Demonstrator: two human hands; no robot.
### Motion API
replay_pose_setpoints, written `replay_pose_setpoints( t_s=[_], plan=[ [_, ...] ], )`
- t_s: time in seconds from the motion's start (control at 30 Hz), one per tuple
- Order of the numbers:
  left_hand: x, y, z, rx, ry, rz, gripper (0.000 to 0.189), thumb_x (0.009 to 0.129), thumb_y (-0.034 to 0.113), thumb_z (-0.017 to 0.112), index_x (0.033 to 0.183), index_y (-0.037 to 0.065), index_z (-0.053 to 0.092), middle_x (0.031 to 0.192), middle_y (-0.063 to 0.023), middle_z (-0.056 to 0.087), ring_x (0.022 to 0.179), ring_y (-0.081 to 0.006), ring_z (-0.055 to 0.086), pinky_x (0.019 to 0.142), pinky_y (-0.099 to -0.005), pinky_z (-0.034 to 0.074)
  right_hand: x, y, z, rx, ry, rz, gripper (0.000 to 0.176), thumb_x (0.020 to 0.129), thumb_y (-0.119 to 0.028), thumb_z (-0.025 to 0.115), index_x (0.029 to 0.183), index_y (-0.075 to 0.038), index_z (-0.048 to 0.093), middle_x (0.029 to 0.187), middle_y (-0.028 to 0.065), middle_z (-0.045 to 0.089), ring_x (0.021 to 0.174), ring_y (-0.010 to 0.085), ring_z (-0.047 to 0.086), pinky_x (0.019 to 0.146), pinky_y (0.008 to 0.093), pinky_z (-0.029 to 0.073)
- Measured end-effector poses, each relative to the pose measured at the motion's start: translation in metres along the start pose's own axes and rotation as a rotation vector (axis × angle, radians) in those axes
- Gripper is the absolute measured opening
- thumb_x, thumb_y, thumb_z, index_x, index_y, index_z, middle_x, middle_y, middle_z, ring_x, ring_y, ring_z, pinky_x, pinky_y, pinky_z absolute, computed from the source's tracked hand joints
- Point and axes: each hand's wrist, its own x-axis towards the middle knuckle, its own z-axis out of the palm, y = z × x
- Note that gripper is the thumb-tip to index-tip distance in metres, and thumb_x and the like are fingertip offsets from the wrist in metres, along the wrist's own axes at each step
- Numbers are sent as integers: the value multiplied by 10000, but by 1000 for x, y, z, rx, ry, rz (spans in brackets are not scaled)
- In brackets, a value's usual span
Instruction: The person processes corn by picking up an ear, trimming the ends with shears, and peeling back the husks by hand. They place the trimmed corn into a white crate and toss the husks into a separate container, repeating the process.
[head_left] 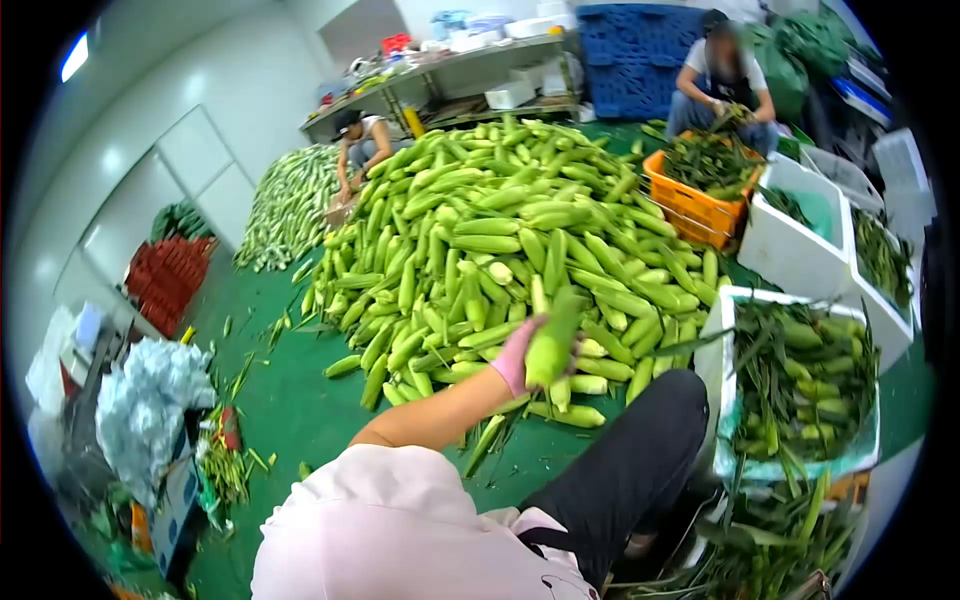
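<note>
My left hand (520, 357), in a pink glove, reaches forward from the left and is closed around a green ear of corn (553, 345) still in its husk. The ear is held up at a tilt, in front of a big heap of husked-on corn ears (480, 240) on the floor. Pale cut ends show on some ears just around it. My right hand does not show. My bent knee (660, 430) in dark trousers is to the right of the held ear.
At right, a white foam box (725, 400) holds corn and leaves; an orange crate (700, 210) stands behind it. One person (725, 75) sits by the crate, another (365, 145) crouches behind the heap. Loose leaves (228, 455) lie on the green floor (300, 400).
</note>
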Motion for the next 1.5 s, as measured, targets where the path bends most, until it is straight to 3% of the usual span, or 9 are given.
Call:
replay_pose_setpoints(
  t_s=[0.2, 0.3, 0.33, 0.43, 0.63, 0.77, 0.9, 1.23, 1.5],
  plan=[
    [37, 254, -26, 111, 369, 899, 603, 971, 595, 495, 1354, 130, 506, 1350, -145, 545, 1224, -374, 531, 1101, -549, 405, -7, -5, 7, -30, -65, 33, 523, 909, -340, 676, 1287, -31, 490, 988, 86, 569, 842, 237, 594, 706, 384, 504],
    [101, 325, 28, 111, 38, 762, 920, 995, 574, 465, 1596, 235, -144, 1643, -236, 151, 1490, -414, 265, 1215, -531, 280, -30, 7, -3, 67, -28, 58, 541, 898, -330, 682, 1299, -29, 480, 1012, 90, 566, 869, 239, 589, 737, 385, 496],
    [117, 275, 87, 237, -14, 738, 879, 1024, 509, 437, 1574, 282, -210, 1643, -218, 169, 1468, -412, 317, 1194, -523, 323, -38, 12, -7, 110, -11, 57, 547, 894, -327, 684, 1304, -28, 477, 1020, 92, 565, 878, 239, 587, 747, 385, 493],
    [221, 160, 156, 441, -107, 501, 459, 1020, 313, 476, 1379, 32, 528, 1430, -166, 536, 1333, -325, 506, 1085, -443, 441, -58, 23, -15, 202, 31, 42, 567, 884, -317, 690, 1316, -26, 467, 1045, 96, 561, 905, 241, 582, 777, 386, 485],
    [372, -170, 162, 1291, -444, -122, 386, 890, 62, 486, 1238, 11, 645, 1172, -91, 688, 1086, -214, 658, 960, -369, 527, -76, 40, -37, 316, 121, 27, 608, 862, -296, 702, 1341, -22, 448, 1093, 104, 555, 958, 244, 572, 838, 389, 468],
    [521, -259, 112, 2212, -252, 666, 457, 906, 223, 517, 1337, 100, 603, 1313, -198, 630, 1165, -382, 621, 982, -417, 513, -78, 48, -49, 401, 178, 38, 637, 847, -283, 710, 1358, -20, 435, 1125, 110, 550, 994, 246, 565, 879, 390, 457],
    [499, -285, 124, 2818, 205, 529, 745, 708, 444, 775, 1318, 90, 532, 1195, -185, 652, 1073, -294, 683, 949, -434, 539, -75, 52, -44, 483, 185, 59, 667, 833, -269, 718, 1375, -17, 422, 1157, 116, 546, 1029, 248, 558, 920, 392, 446],
    [312, -275, 247, 1720, -918, -174, 818, 835, 185, 780, 1492, -32, 344, 1390, -142, 524, 1274, -204, 495, 1093, -317, 392, -66, -16, -96, 243, 159, -431, 745, 797, -235, 738, 1417, -11, 390, 1238, 130, 535, 1118, 253, 541, 1022, 396, 418],
    [162, -360, 273, 1305, -1056, -942, 980, 805, 400, 727, 1564, -3, 255, 1397, -160, 527, 1164, -266, 602, 1022, -388, 466, -51, -99, -170, -327, 467, -595, 898, 762, -354, 789, 1440, 60, 371, 1324, 258, 508, 1233, 362, 523, 1084, 413, 410]
  ],
)
